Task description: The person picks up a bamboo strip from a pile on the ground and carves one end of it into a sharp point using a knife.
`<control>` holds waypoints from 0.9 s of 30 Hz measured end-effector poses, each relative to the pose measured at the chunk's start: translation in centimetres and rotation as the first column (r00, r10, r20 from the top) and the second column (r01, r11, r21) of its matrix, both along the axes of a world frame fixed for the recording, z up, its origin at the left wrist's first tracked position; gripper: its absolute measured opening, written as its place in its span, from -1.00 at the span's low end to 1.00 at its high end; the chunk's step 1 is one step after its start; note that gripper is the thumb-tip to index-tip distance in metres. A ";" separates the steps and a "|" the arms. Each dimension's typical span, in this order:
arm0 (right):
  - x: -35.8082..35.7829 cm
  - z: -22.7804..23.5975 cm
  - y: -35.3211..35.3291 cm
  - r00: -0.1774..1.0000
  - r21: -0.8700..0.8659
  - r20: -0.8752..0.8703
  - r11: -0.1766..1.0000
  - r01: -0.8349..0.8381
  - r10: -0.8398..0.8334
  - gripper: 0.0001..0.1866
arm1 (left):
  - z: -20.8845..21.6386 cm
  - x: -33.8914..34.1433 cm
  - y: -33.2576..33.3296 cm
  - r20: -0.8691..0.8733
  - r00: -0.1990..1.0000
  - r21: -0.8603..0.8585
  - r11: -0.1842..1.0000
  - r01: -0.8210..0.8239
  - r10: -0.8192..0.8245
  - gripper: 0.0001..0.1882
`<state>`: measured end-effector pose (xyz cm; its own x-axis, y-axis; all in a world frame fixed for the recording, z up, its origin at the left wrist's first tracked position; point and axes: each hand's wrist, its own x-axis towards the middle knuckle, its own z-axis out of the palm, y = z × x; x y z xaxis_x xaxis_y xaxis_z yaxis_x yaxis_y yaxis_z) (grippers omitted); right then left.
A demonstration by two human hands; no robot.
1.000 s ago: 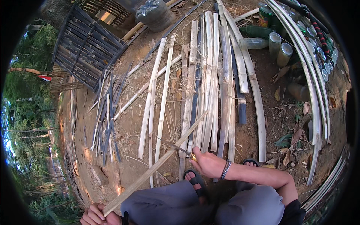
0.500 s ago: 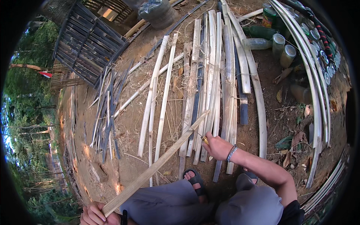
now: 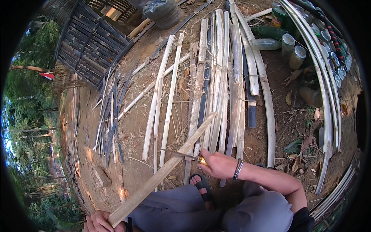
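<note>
A long bamboo strip (image 3: 154, 181) slants from the lower left up to the middle of the view. My left hand (image 3: 101, 222) is closed around its near end. In my right hand (image 3: 220, 165) is a knife (image 3: 201, 159) with a yellowish handle. Its blade lies across the strip around mid-length, touching it or very close. The far end of the strip overlaps a pile of split bamboo strips (image 3: 220, 77) on the ground. A bracelet circles my right wrist. My legs in grey trousers are bent below, with one sandalled foot (image 3: 201, 183) showing.
Dark, thin strips (image 3: 112, 116) lie heaped at the left, near a slatted bamboo rack (image 3: 92, 42). Glass jars (image 3: 296, 57) and bottles (image 3: 264, 44) stand and lie at the right, beside long curved strips (image 3: 322, 85). A bulky dark sack (image 3: 163, 14) sits at the back.
My right hand and the knife have moved down along the strip toward me. My left hand keeps its grip, and the strip has shifted only slightly.
</note>
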<state>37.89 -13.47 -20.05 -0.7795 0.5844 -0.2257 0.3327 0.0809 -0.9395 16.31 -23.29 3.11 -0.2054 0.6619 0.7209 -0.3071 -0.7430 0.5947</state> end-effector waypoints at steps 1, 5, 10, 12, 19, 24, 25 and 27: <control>0.3 -2.3 0.8 0.995 0.026 0.068 0.997 0.074 -0.075 -0.64 | 0.1 -0.1 -0.2 -0.003 1.000 0.014 1.000 -0.010 0.010 -0.35; 0.3 -3.9 0.5 0.988 0.027 0.087 0.992 0.126 -0.128 -0.66 | 0.0 0.2 -0.1 -0.048 0.998 0.055 0.997 0.046 -0.043 -0.35; 0.3 -3.1 -0.3 0.994 0.018 0.051 0.996 0.091 -0.091 -0.65 | 0.2 -0.4 -0.3 -0.011 1.000 -0.046 0.999 -0.021 0.020 -0.38; 1.0 -7.6 1.4 0.966 0.031 0.128 0.975 0.221 -0.223 -0.65 | 0.5 0.0 -0.3 -0.046 0.998 -0.011 0.999 0.035 -0.036 -0.39; -0.4 -2.7 -0.3 0.998 0.031 0.020 0.998 0.060 -0.061 -0.65 | 0.1 -0.2 -0.3 0.011 1.000 -0.009 1.000 0.020 -0.020 -0.33; -0.1 -7.2 1.4 0.953 -0.010 0.149 0.963 0.270 -0.265 -0.64 | 0.3 0.0 -0.6 -0.091 0.991 0.024 0.995 0.100 -0.097 -0.33; -0.8 -4.8 0.0 0.975 -0.025 0.115 0.981 0.193 -0.189 -0.64 | 0.1 -0.4 -0.6 -0.074 0.992 0.016 0.994 0.106 -0.105 -0.33; -0.6 -4.1 0.3 0.988 0.042 0.037 0.988 0.147 -0.148 -0.65 | 0.1 -0.5 -0.8 -0.046 0.998 -0.002 0.999 0.047 -0.047 -0.37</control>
<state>37.27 -13.19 -24.18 -0.6751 0.7013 -0.2292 0.3806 0.0650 -0.9224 15.84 -24.07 3.18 -0.1407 0.6704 0.7286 -0.3140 -0.7281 0.6093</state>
